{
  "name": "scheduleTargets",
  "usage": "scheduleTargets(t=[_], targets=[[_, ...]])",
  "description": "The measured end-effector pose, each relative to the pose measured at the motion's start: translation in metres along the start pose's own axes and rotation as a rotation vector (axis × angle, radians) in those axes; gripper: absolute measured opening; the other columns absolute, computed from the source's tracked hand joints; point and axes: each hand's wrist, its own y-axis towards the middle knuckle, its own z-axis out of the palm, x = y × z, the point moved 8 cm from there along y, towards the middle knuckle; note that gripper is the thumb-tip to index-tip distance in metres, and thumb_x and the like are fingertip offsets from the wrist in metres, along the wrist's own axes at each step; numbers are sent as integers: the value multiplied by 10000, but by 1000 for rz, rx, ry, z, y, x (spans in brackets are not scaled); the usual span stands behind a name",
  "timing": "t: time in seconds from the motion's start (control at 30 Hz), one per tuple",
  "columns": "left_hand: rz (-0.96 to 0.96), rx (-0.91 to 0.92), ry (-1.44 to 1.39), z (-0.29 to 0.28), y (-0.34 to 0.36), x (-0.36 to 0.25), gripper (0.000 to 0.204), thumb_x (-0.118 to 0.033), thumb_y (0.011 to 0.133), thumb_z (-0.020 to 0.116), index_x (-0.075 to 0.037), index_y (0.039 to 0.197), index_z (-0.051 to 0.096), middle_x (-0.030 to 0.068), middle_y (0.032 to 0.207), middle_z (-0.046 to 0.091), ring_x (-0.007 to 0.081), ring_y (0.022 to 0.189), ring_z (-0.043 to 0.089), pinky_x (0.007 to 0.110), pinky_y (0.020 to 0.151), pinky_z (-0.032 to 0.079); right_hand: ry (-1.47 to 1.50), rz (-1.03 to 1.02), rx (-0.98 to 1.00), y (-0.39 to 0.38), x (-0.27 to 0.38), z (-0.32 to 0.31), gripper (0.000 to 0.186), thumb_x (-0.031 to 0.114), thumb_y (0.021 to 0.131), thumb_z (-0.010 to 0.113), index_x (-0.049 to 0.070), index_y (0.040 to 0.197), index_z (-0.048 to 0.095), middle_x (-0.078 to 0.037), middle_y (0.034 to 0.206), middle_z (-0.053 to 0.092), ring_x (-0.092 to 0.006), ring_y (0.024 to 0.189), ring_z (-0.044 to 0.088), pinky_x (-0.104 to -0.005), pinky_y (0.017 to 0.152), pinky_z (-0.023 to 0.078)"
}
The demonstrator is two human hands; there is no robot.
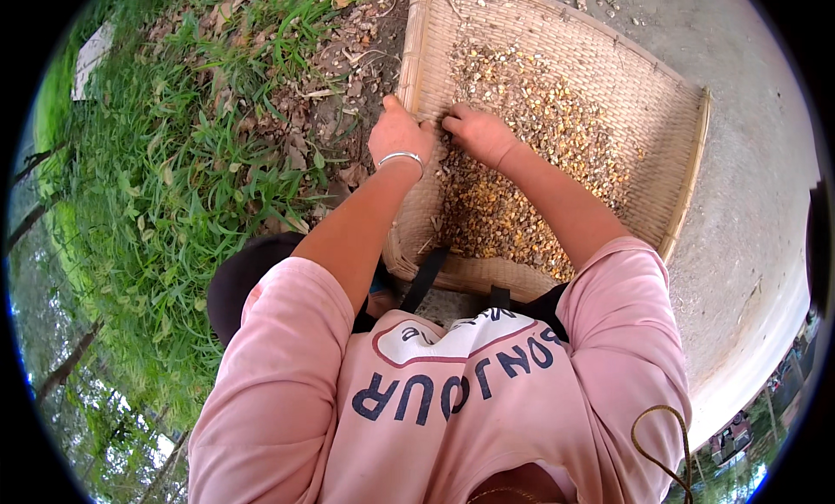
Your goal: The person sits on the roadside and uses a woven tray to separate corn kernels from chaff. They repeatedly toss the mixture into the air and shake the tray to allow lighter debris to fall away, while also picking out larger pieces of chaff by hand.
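Your pink shirt (391, 456) fronts a woven tray (665, 143) of kernels (487, 204); your half-curled left hand (400, 136) and right hand (480, 134), grasp unclear, sit by its left rim, where pressing could spill some onto soil (350, 121).

Left hand (400, 137) is at the left edge of a woven winnowing basket (670, 143), right hand (478, 134) curled just beside it, tons of yellow-brown kernels (570, 139) inside.
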Motion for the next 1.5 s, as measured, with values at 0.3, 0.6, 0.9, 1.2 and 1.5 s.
scheduleTargets(t=[0.3,0.6,0.9,1.2,1.5], targets=[[-46,61,5,-3,-3,1,501,-265,815,702,-4,1111,395,224,1005,636,368,927,654,423,813,535,442,389,-327,14,-67,-59,219,93,748,644,101,965,664,-139,921,637,-301,853,628,-385,761,535],[-39,70,5,-2,-3,-2,500,-268,817,704,-8,1111,394,216,999,637,366,922,656,422,805,539,107,397,-450,8,-78,-46,240,104,751,642,123,987,679,-156,893,619,-340,905,601,-425,838,501],[-14,16,-12,-4,-3,4,556,-296,798,715,20,1137,407,246,955,655,385,910,656,442,800,535,1026,212,-654,60,-4,-135,403,168,758,705,114,1151,633,-147,1132,589,-278,846,660,-344,833,530],[-13,4,17,-9,-5,-2,527,-260,803,708,-8,1137,389,220,956,652,382,898,656,441,780,536,104,572,-373,31,-110,-75,237,159,802,641,123,1030,694,-157,1034,599,-324,976,590,-406,872,503],[52,-54,-49,-1,-10,0,510,-252,789,713,2,1120,419,218,977,656,389,913,649,452,800,521,-11,689,-148,-20,-106,-25,310,88,840,542,3,1137,569,-239,1044,606,-372,1013,593,-437,889,497]])
